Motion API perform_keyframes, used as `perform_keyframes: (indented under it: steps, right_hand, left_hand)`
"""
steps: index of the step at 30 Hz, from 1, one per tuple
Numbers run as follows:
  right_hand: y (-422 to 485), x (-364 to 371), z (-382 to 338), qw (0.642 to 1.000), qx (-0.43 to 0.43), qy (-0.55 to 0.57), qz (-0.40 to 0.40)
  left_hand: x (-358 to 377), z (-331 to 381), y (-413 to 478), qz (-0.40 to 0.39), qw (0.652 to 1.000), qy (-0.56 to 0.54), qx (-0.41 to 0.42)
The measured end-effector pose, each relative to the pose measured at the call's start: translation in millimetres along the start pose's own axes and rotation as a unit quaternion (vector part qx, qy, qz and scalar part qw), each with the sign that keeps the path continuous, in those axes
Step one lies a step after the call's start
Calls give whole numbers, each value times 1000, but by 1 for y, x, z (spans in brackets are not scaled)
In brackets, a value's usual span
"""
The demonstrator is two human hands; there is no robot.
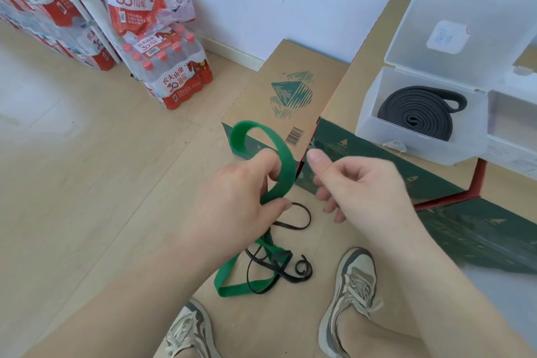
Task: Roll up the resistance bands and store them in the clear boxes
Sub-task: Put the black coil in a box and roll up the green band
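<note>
My left hand [242, 192] grips a green resistance band [280, 160]. Its top end curls up in a loop above my fingers, and the rest hangs down to the floor. A thin black band [276, 267] lies tangled with it on the floor between my feet. My right hand [357, 183] hovers just right of the green loop, fingers apart and holding nothing. A clear box [374, 113] with its lid up sits on a cardboard carton at the right and holds a rolled dark grey band [418, 115].
Two cardboard cartons [279, 84] stand against the wall ahead and to the right. A second clear box [511, 136] sits at the far right. Shrink-wrapped packs of water bottles [171, 75] are stacked at the back left. My two shoes [354, 293] are below.
</note>
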State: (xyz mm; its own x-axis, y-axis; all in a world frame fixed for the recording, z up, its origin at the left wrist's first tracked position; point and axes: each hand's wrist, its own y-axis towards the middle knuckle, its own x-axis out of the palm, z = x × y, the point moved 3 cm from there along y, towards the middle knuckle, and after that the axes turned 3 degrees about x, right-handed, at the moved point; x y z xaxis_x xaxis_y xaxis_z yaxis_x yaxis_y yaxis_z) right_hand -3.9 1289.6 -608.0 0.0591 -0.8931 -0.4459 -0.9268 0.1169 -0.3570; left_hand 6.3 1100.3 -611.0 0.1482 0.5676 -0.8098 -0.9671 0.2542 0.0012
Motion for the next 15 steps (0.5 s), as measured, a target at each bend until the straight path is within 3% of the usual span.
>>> perform_keyframes:
  steps: [3, 6, 15]
  right_hand:
    - [-4, 20, 0, 989, 51, 114, -82]
    - [-5, 30, 1, 960, 55, 237, -136]
    - [-1, 30, -4, 919, 15, 365, -146]
  left_hand:
    - [3, 7, -4, 27, 994, 78, 72]
    - [1, 5, -3, 60, 989, 105, 82]
    - [-4, -1, -2, 75, 992, -98, 23]
